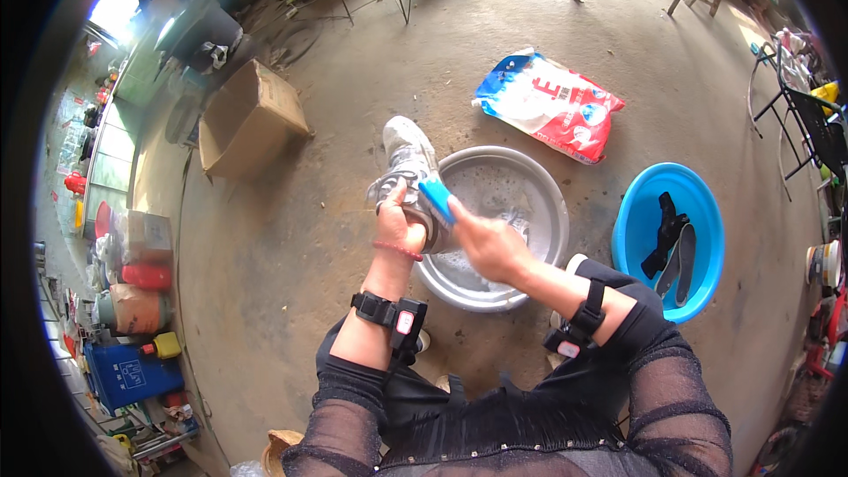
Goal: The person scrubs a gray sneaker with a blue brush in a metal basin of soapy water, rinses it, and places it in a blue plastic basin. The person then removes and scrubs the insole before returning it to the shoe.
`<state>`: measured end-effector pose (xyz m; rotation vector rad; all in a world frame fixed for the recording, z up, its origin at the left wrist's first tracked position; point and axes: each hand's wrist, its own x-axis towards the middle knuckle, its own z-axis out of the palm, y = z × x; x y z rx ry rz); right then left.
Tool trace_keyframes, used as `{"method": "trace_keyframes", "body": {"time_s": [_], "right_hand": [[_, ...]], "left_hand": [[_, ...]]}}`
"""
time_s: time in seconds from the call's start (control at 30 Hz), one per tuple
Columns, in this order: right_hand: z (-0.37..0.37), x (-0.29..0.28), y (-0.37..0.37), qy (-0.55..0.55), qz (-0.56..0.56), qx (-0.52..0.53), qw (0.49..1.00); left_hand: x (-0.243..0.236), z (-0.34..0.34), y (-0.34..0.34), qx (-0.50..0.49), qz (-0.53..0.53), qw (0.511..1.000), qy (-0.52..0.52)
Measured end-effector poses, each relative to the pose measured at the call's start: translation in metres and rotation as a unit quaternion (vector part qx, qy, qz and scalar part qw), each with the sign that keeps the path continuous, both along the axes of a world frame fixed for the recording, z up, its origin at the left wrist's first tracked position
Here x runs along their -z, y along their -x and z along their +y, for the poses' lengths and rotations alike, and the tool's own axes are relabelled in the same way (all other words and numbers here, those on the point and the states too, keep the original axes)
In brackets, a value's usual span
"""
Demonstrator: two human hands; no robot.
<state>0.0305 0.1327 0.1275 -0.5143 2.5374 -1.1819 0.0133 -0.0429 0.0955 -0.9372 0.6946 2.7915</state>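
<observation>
White shoe [406, 143] is gripped by the left hand [403, 226], heel end at the basin's [560, 205] left rim, probably so drips get caught. Blue brush [436, 200] is gripped by the right hand [491, 244], set against the shoe's side. Printed bag [555, 108] and blue tub [632, 221] are placed near, presumably for reach.

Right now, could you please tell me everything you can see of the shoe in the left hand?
The shoe is whitish-grey with darker grey areas and a rounded toe pointing away from the person. Loose laces hang at its left side; its exact material is unclear. The left hand holds it toward the heel end, beside the left rim of the grey basin. A blue brush in the right hand appears to meet its right side.
</observation>
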Motion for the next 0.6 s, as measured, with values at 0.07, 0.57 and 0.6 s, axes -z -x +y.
{"method": "trace_keyframes", "body": {"time_s": [0.07,0.57,0.6], "right_hand": [[0.001,0.0,-0.005,0.016,0.087,0.03,0.996],[0.0,-0.001,0.005,-0.021,0.062,-0.019,0.998],[0.001,-0.002,0.005,0.016,0.066,-0.025,0.997]], "left_hand": [[-0.002,0.003,0.0,0.035,0.013,0.999,-0.007],[-0.005,0.017,-0.004,0.054,0.065,0.996,0.016],[-0.004,0.017,-0.005,0.039,0.066,0.996,0.041]]}}
